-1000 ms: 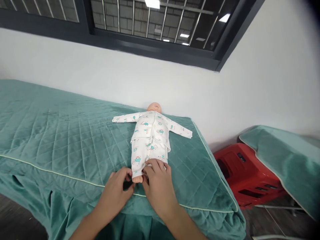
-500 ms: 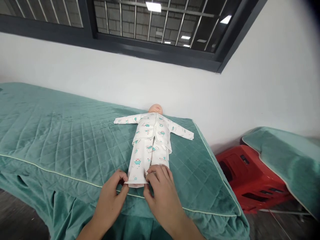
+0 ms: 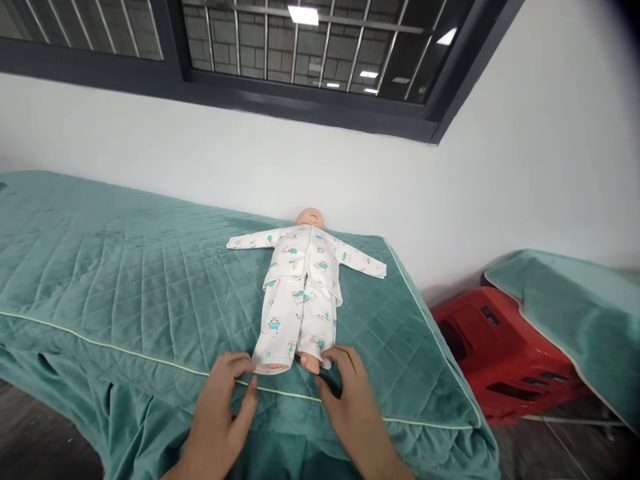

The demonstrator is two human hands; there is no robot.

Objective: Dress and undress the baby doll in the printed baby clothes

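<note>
Fingers of the left hand (image 3: 220,407) stand apart, just beside the first trouser cuff (image 3: 273,371). Those of the right hand (image 3: 355,393) are at the second cuff (image 3: 326,364); whether they clamp it cannot be told. Half a second ago, both hands were at the first cuff; work appears to have shifted legs, with one foot (image 3: 310,363) exposed. Doll (image 3: 309,253): front up on the bed (image 3: 175,287), long axis running from head at wall (image 3: 350,180) to feet at near edge.

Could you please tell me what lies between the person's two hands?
In the head view, the lower ends of the printed white trousers and a bare doll foot lie between the left hand and the right hand.
</note>
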